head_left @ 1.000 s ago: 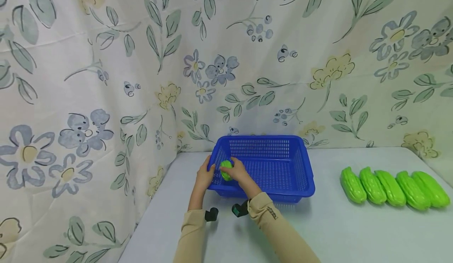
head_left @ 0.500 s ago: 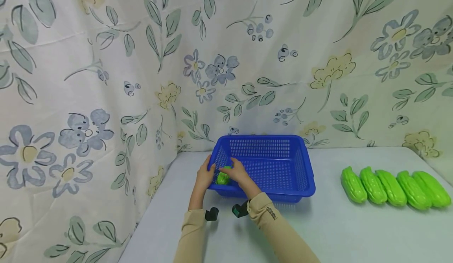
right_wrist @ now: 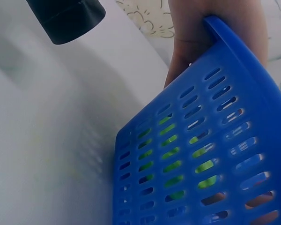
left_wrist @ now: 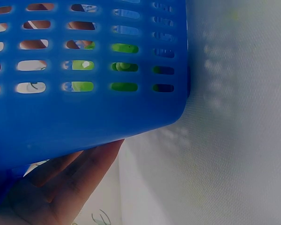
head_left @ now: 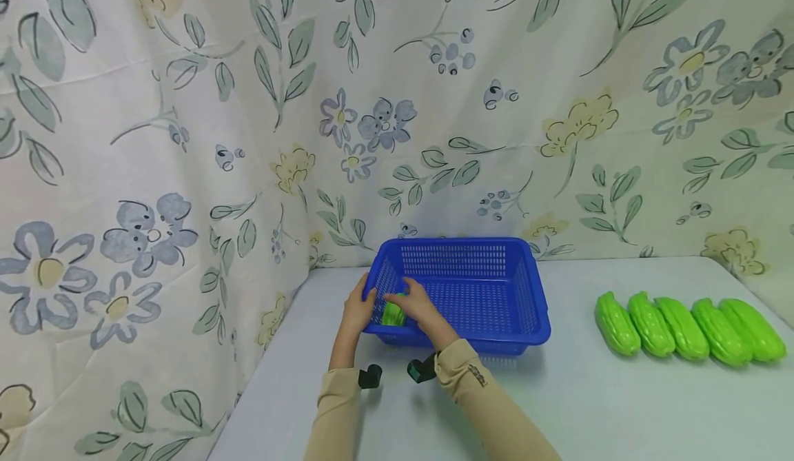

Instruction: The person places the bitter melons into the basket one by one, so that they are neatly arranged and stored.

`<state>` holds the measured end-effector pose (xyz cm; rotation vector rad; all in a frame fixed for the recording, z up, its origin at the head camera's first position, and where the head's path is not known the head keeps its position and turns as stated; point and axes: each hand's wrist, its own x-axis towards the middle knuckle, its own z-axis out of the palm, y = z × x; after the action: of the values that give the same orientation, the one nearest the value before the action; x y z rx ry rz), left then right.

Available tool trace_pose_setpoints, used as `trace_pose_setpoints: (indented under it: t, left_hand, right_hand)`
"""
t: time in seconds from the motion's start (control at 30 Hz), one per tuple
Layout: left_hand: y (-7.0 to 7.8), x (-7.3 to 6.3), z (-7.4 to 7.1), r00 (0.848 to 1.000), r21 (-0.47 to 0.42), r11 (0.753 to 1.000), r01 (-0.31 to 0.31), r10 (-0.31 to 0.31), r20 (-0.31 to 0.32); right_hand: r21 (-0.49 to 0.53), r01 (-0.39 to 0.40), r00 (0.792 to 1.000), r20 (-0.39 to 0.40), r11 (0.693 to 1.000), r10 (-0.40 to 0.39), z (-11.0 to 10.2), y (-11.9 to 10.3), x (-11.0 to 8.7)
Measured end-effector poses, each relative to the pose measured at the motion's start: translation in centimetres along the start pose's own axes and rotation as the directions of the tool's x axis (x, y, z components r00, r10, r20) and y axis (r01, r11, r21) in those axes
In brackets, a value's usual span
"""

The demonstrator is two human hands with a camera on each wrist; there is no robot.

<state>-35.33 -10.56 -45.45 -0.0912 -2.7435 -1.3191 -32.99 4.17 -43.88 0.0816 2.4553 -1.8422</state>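
Observation:
A blue plastic basket [head_left: 533, 295] with slotted walls stands on the table. My left hand [head_left: 358, 311] holds its left rim; in the left wrist view the fingers [left_wrist: 91, 173] lie against the outside wall. Over the basket's front left corner is my right hand [head_left: 417, 301], thumb and fingers spread apart. Just below it lies a green ridged vegetable [head_left: 393, 314], shiny like plastic, partly hidden by the hand. Green patches of that vegetable [right_wrist: 171, 152] show through the slots in the right wrist view.
Several more green ridged vegetables [head_left: 682, 329] lie side by side on the white table [head_left: 577, 406], to the right of the basket. A floral cloth [head_left: 434, 103] hangs behind and along the left. Black wrist mounts [head_left: 422, 368] sit under the sleeves.
The green vegetable has dropped from my right hand's fingers to the basket's front left corner and turned a little. The right hand has opened slightly. My left hand stays on the rim.

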Motion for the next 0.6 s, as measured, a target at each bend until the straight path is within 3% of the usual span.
trace_pose_setpoints:
  t: [0.27,0.6]
  left_hand:
    - [0.0,-0.1,0.0,1.0,-0.003,1.0,-0.014,0.014,-0.006]
    - [0.5,-0.4,-0.2,1.0,-0.011,1.0,-0.011,0.011,-0.005]
  right_hand:
    - [0.053,0.01,1.0,0.02,0.999,-0.011,-0.6,-0.5,-0.9]
    - [0.042,0.027,0.999,0.024,0.999,-0.028,-1.1,-1.3,-1.6]
